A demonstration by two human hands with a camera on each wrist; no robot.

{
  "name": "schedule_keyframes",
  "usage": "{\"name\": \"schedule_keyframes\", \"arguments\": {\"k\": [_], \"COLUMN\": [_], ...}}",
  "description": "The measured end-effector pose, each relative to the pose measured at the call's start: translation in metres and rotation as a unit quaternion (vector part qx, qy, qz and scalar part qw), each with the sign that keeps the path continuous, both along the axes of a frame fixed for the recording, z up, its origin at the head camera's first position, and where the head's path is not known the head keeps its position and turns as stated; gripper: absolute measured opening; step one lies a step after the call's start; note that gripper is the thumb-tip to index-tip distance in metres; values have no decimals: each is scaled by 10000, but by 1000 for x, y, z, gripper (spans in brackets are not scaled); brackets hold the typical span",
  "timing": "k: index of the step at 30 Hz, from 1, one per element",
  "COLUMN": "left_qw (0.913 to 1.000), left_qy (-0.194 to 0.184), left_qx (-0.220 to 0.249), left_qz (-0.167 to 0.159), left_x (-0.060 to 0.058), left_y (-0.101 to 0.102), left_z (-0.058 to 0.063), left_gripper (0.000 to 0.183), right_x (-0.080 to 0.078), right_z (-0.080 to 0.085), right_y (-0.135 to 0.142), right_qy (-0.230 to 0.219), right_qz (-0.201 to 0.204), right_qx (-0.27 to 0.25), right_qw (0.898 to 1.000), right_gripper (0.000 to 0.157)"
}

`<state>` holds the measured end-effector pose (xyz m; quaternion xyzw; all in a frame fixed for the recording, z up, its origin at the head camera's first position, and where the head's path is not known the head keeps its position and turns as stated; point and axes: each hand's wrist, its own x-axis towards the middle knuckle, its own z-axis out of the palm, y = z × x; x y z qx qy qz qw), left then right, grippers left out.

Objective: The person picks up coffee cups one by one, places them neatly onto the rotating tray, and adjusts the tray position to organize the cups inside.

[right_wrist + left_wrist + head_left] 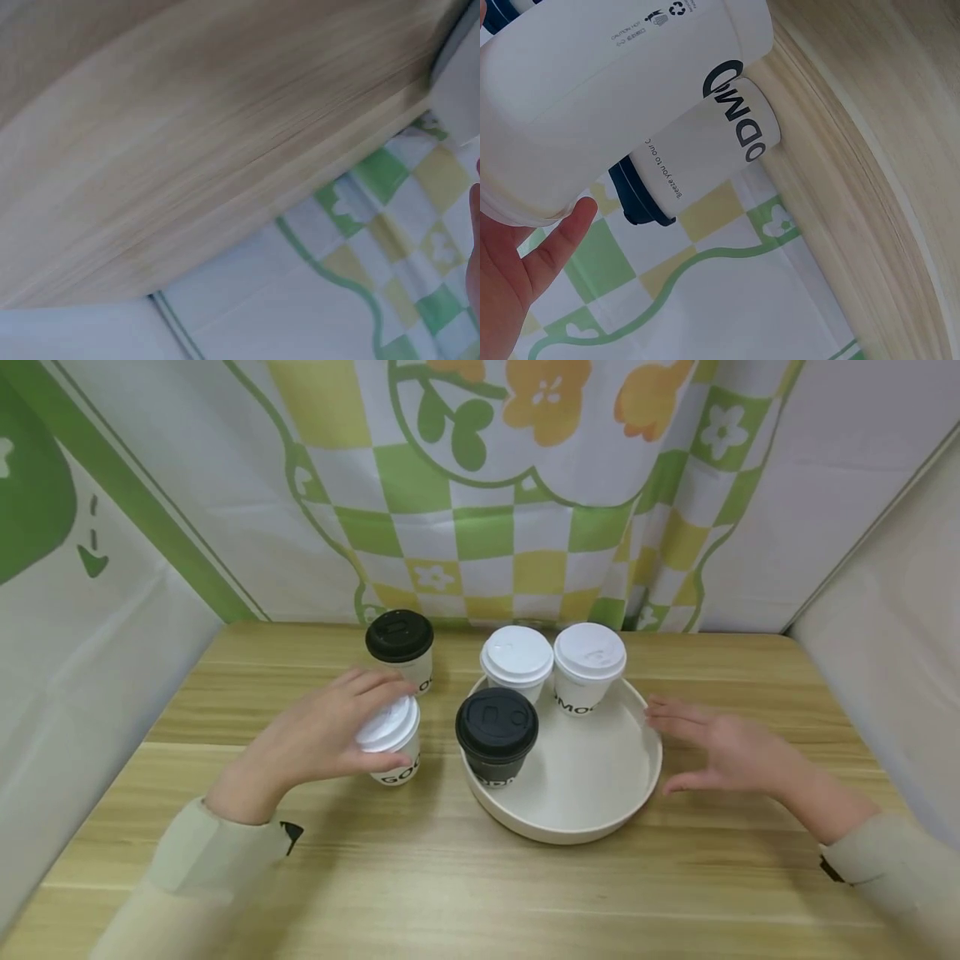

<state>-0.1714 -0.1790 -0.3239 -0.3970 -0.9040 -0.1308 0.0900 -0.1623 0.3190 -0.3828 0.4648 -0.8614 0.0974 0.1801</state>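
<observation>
My left hand [330, 724] is around a white paper cup with a white lid [396, 739], left of the tray. Thumb and fingers hold it near the lid; a fingertip meets the lid's rim in the left wrist view. Behind it stands a white cup with a black lid [401, 647], also visible as the cup [705, 150] beyond the nearer one. The round cream tray [592, 777] bears two white-lidded cups, one at the back [517, 660] and one to its right [588, 664], plus a dark cup [497, 735]. Beside the tray's right rim my right hand [723, 752] has loosely spread fingers, holding nothing.
The wooden table [525, 893] carries everything. A checkered, flowered curtain [487, 527] hangs along its back edge, with white cloth walls [877, 510] at the sides.
</observation>
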Motion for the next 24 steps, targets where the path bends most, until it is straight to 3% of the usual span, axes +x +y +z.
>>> {"name": "schedule_keyframes", "arguments": {"k": [9,24], "left_qw": [10000,10000], "left_qy": [-36,-12], "left_qx": [-47,45], "left_qz": [50,15], "left_x": [2,2], "left_y": [1,0], "left_z": [-2,-1], "left_gripper": [77,76], "right_x": [-18,-15], "right_z": [-3,-4], "right_y": [3,-4], "right_qy": [-44,269], "right_qz": [516,472], "right_qx": [-167,-163], "right_qw": [9985,9984], "right_gripper": [81,72]}}
